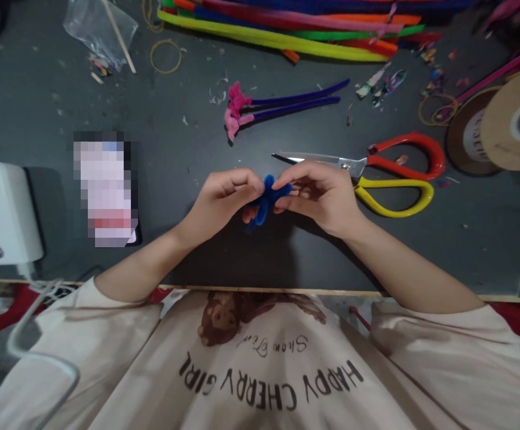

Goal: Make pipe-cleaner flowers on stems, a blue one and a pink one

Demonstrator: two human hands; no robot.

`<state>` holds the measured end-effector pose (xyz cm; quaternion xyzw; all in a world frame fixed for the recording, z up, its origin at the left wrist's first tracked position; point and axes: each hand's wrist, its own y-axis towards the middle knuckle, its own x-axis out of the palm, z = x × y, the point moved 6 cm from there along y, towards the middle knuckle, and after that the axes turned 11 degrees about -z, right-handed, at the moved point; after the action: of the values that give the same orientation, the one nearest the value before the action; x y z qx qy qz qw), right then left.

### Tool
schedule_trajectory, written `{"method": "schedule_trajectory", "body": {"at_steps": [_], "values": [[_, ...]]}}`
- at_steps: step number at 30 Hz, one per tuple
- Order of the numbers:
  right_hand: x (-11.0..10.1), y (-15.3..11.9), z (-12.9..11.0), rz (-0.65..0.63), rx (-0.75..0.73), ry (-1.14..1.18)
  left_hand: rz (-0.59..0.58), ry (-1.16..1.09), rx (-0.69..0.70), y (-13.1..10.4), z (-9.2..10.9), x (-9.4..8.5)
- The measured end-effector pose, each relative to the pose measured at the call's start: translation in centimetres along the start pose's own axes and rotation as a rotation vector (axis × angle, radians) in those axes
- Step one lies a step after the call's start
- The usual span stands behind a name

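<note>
Between my two hands is a blue pipe cleaner (262,210), bent into several loops like a small flower. My left hand (229,194) pinches it from the left, thumb and forefinger on its upper part. From the right, my right hand (320,194) closes its thumb and fingers around another loop. A pair of scissors (345,166) with one red and one yellow handle lies just behind my right hand. Farther back rest two finished-looking pipe cleaner flowers (237,110) with pink heads and dark blue stems.
A bundle of coloured pipe cleaners (278,39) lies along the back. Ribbon spools (517,119) stand at the right. On the left are a phone (105,191) and a white power bank (2,215) with a cable. A rubber band (165,57) and a plastic bag (98,30) lie back left.
</note>
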<state>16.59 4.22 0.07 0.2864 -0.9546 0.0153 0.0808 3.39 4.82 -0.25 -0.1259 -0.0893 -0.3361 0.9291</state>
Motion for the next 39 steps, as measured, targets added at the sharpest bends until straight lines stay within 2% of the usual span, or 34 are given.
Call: {"method": "schedule_trajectory", "body": {"at_steps": [7, 12, 16, 21, 26, 31, 35, 39], "values": [[0.0, -0.1, -0.2, -0.079, 0.024, -0.068, -0.035, 0.023, -0.035, 0.0, 0.2, 0.4], [0.1, -0.1, -0.5, -0.122, -0.011, -0.222, -0.049, 0.106, -0.040, 0.0, 0.6, 0.6], [-0.2, -0.1, -0.9, -0.094, -0.014, -0.328, -0.013, 0.155, -0.063, -0.1, 0.3, 0.2], [-0.6, -0.2, -1.4, -0.043, 0.020, -0.416, 0.032, 0.211, -0.008, -0.1, 0.7, -0.3], [-0.7, -0.2, -1.5, -0.033, -0.002, -0.402, -0.014, 0.198, 0.006, 0.0, 0.7, 0.0], [-1.0, -0.3, -1.4, 0.000, -0.033, -0.397, -0.050, 0.126, -0.041, 0.0, 0.7, 0.3], [-1.4, -0.3, -1.2, 0.054, -0.014, -0.465, -0.062, 0.136, -0.050, 0.0, 0.8, 0.5], [-1.4, -0.4, -1.4, 0.067, -0.067, -0.518, -0.080, 0.137, -0.050, 0.0, 0.8, 0.7]]}}
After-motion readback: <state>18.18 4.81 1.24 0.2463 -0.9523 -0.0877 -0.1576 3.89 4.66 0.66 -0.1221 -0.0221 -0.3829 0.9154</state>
